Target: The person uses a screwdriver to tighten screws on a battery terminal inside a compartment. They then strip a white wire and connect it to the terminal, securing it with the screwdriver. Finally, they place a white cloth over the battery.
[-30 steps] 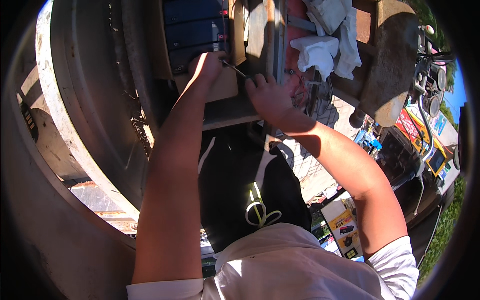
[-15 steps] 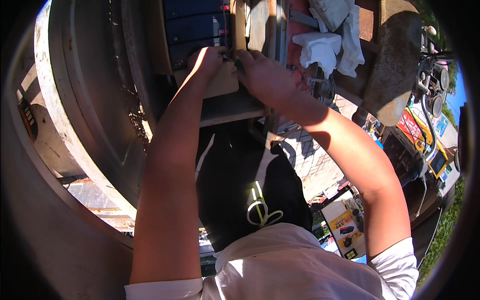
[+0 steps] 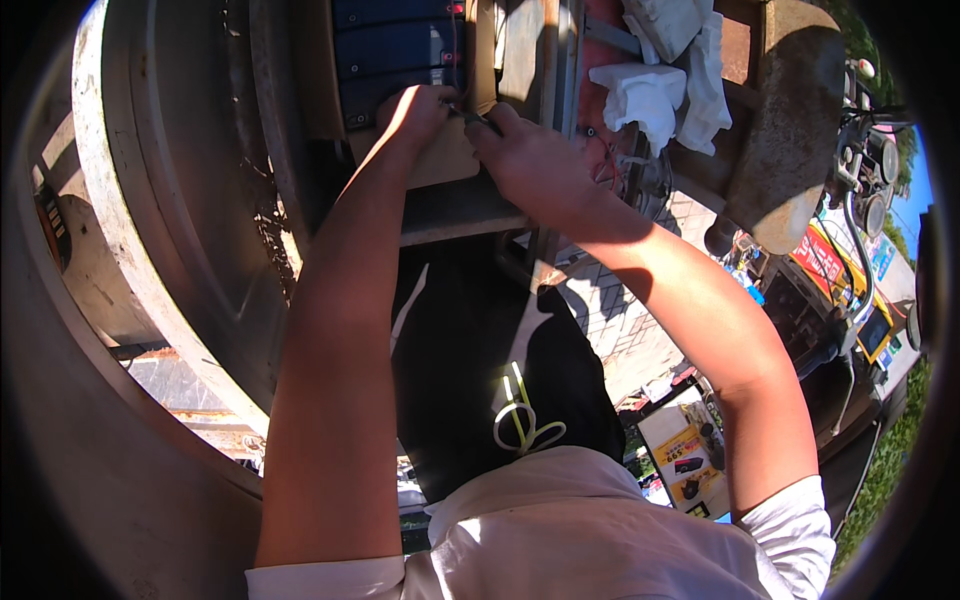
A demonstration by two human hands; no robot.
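Dark blue batteries (image 3: 395, 55) stand in a row inside an open cardboard box (image 3: 440, 165). Red terminals and a thin reddish wire (image 3: 457, 65) show along their right side. My left hand (image 3: 412, 115) rests over the nearest battery, fingertips pinched at its terminal end; what they pinch is too small to make out. My right hand (image 3: 530, 160) is closed round a screwdriver (image 3: 485, 122) with a dark handle. Its thin shaft points left, toward my left fingertips, and its tip is hidden there.
A metal frame rail (image 3: 556, 90) runs along the box's right side. Beyond it lie white foam pieces (image 3: 645, 105) and a worn, rusty seat-like slab (image 3: 785, 130). A large curved metal panel (image 3: 190, 200) rises on the left. A printed box (image 3: 685, 450) is low on the right.
My right hand and the screwdriver handle have shifted slightly, with the handle now tilted more sideways. My left hand stays at the same battery. The view has moved a little.
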